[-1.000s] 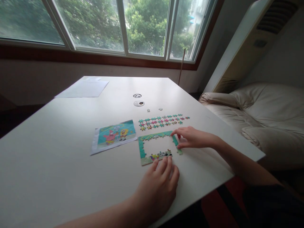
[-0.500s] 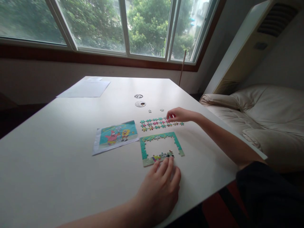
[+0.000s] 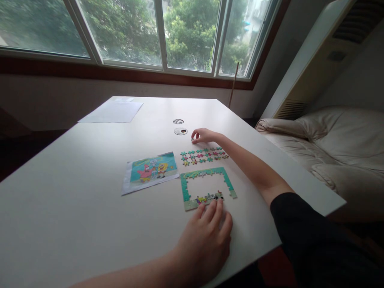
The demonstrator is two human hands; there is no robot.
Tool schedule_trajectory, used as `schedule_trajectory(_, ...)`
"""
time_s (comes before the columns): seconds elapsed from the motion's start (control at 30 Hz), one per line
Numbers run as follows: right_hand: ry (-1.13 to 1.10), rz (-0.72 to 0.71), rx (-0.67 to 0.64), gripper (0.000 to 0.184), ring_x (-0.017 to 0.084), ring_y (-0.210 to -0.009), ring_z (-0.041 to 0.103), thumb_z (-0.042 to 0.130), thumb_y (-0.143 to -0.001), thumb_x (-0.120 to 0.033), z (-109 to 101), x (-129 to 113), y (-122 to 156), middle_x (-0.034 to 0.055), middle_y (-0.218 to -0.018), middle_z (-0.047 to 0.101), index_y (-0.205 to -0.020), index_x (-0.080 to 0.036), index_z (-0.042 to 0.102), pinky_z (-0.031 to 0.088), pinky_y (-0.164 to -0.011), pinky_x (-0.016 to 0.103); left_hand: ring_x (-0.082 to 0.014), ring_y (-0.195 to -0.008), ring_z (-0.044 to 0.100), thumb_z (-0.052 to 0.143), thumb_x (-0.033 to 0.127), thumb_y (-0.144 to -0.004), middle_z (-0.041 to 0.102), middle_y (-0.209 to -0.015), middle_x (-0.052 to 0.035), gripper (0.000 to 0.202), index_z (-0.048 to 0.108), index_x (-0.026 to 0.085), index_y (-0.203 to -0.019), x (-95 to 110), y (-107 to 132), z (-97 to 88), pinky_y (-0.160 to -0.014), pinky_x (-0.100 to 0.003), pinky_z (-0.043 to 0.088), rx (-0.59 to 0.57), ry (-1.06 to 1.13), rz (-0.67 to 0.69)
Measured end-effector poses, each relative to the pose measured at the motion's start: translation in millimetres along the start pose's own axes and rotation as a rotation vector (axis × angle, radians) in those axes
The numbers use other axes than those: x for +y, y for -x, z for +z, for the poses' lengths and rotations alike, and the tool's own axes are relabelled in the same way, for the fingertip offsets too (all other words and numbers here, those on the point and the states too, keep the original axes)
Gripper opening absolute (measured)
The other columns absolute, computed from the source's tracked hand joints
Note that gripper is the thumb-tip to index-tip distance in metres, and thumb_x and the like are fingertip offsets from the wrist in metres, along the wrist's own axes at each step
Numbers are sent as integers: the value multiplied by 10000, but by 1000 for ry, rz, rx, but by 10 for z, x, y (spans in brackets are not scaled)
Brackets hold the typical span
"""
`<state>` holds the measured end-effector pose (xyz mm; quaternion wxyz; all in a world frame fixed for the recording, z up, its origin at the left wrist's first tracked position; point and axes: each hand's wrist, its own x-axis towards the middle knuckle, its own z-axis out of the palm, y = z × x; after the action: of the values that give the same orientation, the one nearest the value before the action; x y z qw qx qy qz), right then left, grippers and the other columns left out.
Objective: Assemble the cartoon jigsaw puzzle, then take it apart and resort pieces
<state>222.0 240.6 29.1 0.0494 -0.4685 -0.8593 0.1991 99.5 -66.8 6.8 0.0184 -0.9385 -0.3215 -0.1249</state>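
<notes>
A partly assembled jigsaw puzzle frame [image 3: 185, 188], teal with a pale green lower edge, lies on the white table. My left hand [image 3: 207, 236] rests at its lower edge, fingers loosely stretched and fingertips on or against the border. Beyond the frame are rows of loose puzzle pieces [image 3: 200, 156]. Past those rows, my right hand [image 3: 205, 136] is low over the table, thumb and fingertips closing on a small puzzle piece [image 3: 192, 139], mostly covered by the fingers. Left of the frame lies a printed picture sheet [image 3: 153, 172] with cartoon figures.
Two round metallic discs [image 3: 180, 131] sit on the table beyond the pieces. A large white paper sheet [image 3: 112, 112] lies at the far left. To the right, past the table edge, stands a cream sofa [image 3: 324, 140]. Windows [image 3: 192, 36] line the far wall.
My right hand has moved left and farther away, from the rows of pieces to a separate piece beyond them. My left hand stays at the frame. The view has shifted slightly.
</notes>
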Motion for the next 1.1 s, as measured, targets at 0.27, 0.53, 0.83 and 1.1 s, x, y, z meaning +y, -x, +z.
schedule_trajectory(0.27,-130,5,-18,298,97,-624,529,727,-634,-262,-11,-4,-78,49,-852,620,-865,-126,596,401,-545,211,-297,-1147,467,389,332,-870,482,-1289,-168,365,498,143,-1163,10,-4,-15,-911,-414,377,-7,2,-13)
schedule_trajectory(0.53,-411,-216,14,273,102,-670,550,649,-716,-321,-30,-107,738,28,-752,614,-870,-119,551,431,-600,230,-294,-1140,470,397,336,-867,481,-1293,-155,361,495,153,-1162,-1,-7,-5,-909,-420,385,4,-3,-10)
schedule_trajectory(0.83,-437,-254,-236,260,89,-648,497,621,-762,-365,36,-129,2070,31,-738,623,-834,-116,644,388,-599,215,-291,-1130,475,406,317,-862,491,-1284,-145,334,509,164,-1140,19,-17,26,-913,-425,379,25,-11,-23)
schedule_trajectory(1.1,-506,-187,-225,275,64,-544,414,627,-753,-378,225,-186,2157,4,-651,584,-833,-117,657,326,-494,182,-281,-1113,489,429,306,-849,515,-1260,-138,327,522,166,-1129,23,-29,11,-904,-416,390,36,-28,-24)
